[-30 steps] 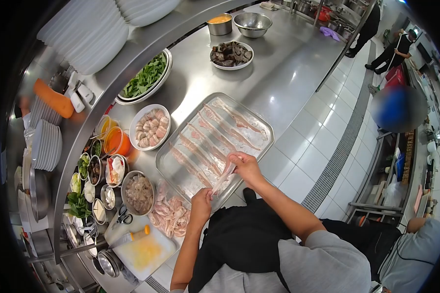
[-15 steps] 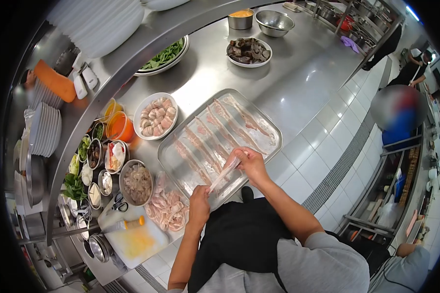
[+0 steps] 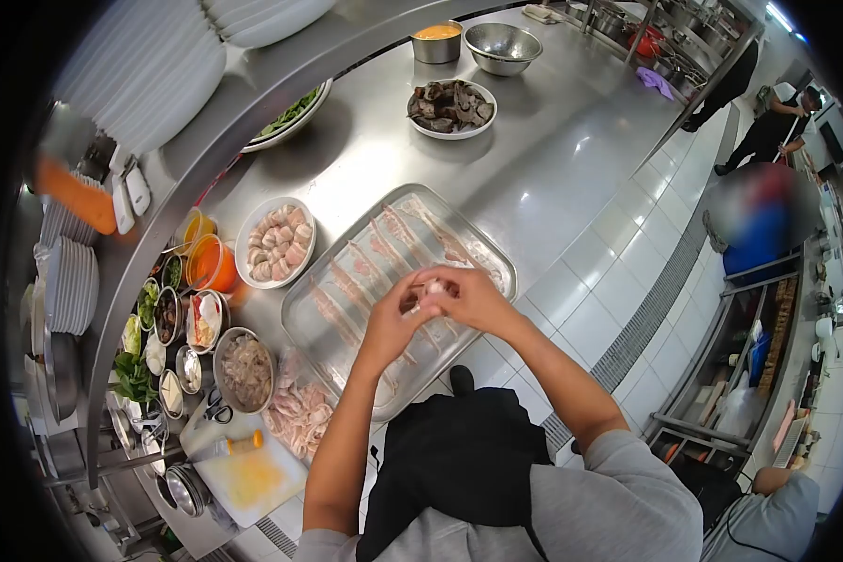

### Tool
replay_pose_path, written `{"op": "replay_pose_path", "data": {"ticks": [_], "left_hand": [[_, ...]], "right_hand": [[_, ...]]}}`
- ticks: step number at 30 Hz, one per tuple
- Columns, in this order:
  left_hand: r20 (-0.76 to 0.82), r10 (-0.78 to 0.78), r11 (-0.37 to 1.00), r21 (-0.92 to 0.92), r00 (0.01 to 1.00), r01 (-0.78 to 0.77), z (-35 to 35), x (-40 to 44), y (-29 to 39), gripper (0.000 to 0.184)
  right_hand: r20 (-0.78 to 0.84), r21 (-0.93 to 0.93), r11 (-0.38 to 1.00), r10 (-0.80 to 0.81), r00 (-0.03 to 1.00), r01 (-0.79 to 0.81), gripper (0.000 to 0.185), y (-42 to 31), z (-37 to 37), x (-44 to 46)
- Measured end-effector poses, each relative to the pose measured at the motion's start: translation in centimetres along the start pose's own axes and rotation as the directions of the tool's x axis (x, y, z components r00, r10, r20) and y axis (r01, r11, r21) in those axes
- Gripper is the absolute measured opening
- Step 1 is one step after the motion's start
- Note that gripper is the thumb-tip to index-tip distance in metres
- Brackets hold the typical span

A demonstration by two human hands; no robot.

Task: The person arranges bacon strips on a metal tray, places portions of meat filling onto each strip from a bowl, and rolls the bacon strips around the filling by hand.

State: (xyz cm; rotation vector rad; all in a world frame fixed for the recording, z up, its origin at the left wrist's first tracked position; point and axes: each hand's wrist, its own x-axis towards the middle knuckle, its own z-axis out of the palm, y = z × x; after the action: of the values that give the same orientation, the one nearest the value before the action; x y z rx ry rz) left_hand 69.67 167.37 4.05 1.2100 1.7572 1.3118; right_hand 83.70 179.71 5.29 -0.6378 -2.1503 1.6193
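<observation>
The left hand (image 3: 391,317) and right hand (image 3: 470,298) met with fingers curled inward, gripping a small pale piece (image 3: 433,288) between them – most of it hidden by the fingers. They held it above the near part of the tray (image 3: 303,326), where thin strips (image 3: 332,311) lay side by side. The step in hand looked like shaping the piece with the fingertips; the next move seemed to call for light, even pressure from both sides, and for wrists clear of the strips below.

Just beside the tray, on the left, stood a bowl (image 3: 244,264) of rounded pink-and-white rolls (image 3: 279,245). Nearer the body lay a heap of raw meat (image 3: 295,414), then scissors (image 3: 218,409) and a board (image 3: 273,482) with a yellow stain. Farther off on the table (image 3: 553,140) – well apart – was a dish (image 3: 451,136) of dark pieces.
</observation>
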Motion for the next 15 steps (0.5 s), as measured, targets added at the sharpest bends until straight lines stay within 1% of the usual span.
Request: {"op": "replay_pose_path", "data": {"ticks": [1, 2, 3, 4, 5, 6, 7, 8, 9, 10, 11, 12, 13, 14, 15], "left_hand": [[0.102, -0.069, 0.984, -0.156, 0.992, 0.084, 0.5, 1.4, -0.1, 0.054], [0.213, -0.122, 0.937, -0.296, 0.969, 0.183, 1.1, 2.6, -0.1, 0.049], [0.218, -0.125, 0.939, -0.289, 0.968, 0.187, 1.8, 3.5, 0.8, 0.049], [0.229, -0.178, 0.949, -0.217, 0.957, 0.228, 2.5, 4.2, 1.7, 0.041], [0.236, -0.231, 0.952, -0.143, 0.944, 0.269, 3.2, 4.7, 2.3, 0.033], [0.243, -0.24, 0.951, -0.134, 0.94, 0.277, 3.8, 5.0, 2.2, 0.033], [0.231, -0.221, 0.955, -0.146, 0.947, 0.259, 4.5, 5.5, 2.1, 0.028], [0.22, -0.199, 0.959, -0.156, 0.955, 0.236, 5.0, 6.1, 1.9, 0.024], [0.227, -0.201, 0.96, -0.149, 0.953, 0.238, 5.6, 6.5, 1.6, 0.024], [0.164, -0.158, 0.957, -0.216, 0.974, 0.192, 6.1, 6.7, 1.1, 0.016], [0.098, -0.117, 0.95, -0.28, 0.988, 0.14, 6.6, 7.0, 0.8, 0.009], [0.107, -0.12, 0.95, -0.275, 0.987, 0.145, 6.9, 7.4, 0.5, 0.009], [0.068, -0.174, 0.924, -0.334, 0.982, 0.187, 6.9, 7.9, 0.2, 0.008], [0.029, -0.227, 0.892, -0.395, 0.973, 0.22, 6.9, 8.5, 0.0, 0.01], [0.032, -0.228, 0.893, -0.392, 0.973, 0.222, 6.9, 9.1, -0.3, 0.01]], "right_hand": [[-0.035, 0.027, 0.994, 0.104, 0.994, -0.103, 0.024, -0.3, -0.7, 0.1], [-0.119, 0.177, 0.977, 0.143, 0.983, -0.121, 0.029, 1.7, -0.9, 0.1], [-0.122, 0.184, 0.975, 0.145, 0.982, -0.121, 0.029, 2.2, -1.6, 0.1], [-0.144, 0.356, 0.924, 0.203, 0.968, -0.141, 0.031, 2.7, -2.4, 0.1], [-0.154, 0.517, 0.842, 0.265, 0.952, -0.151, 0.034, 3.2, -3.2, -0.2], [-0.072, 0.575, 0.799, 0.261, 0.963, -0.174, 0.032, 3.4, -4.3, -0.9], [-0.076, 0.583, 0.794, 0.265, 0.961, -0.173, 0.032, 4.2, -4.4, -1.3], [-0.103, 0.59, 0.799, 0.221, 0.97, -0.12, 0.032, 5.4, -4.2, -1.7], [-0.13, 0.594, 0.801, 0.179, 0.975, -0.068, 0.032, 6.7, -4.0, -2.1], [-0.136, 0.601, 0.797, 0.183, 0.974, -0.066, 0.032, 8.3, -3.6, -2.2], [-0.095, 0.544, 0.834, 0.173, 0.98, -0.094, 0.029, 10.2, -3.1, -2.3], [-0.053, 0.484, 0.867, 0.166, 0.985, -0.12, 0.028, 10.9, -3.0, -2.3], [-0.058, 0.49, 0.863, 0.171, 0.984, -0.121, 0.028, 11.5, -3.0, -2.6], [-0.031, 0.402, 0.887, 0.259, 0.965, -0.225, 0.027, 11.5, -3.3, -2.6], [-0.01, 0.309, 0.893, 0.348, 0.938, -0.328, 0.026, 11.4, -3.5, -2.5]]}}
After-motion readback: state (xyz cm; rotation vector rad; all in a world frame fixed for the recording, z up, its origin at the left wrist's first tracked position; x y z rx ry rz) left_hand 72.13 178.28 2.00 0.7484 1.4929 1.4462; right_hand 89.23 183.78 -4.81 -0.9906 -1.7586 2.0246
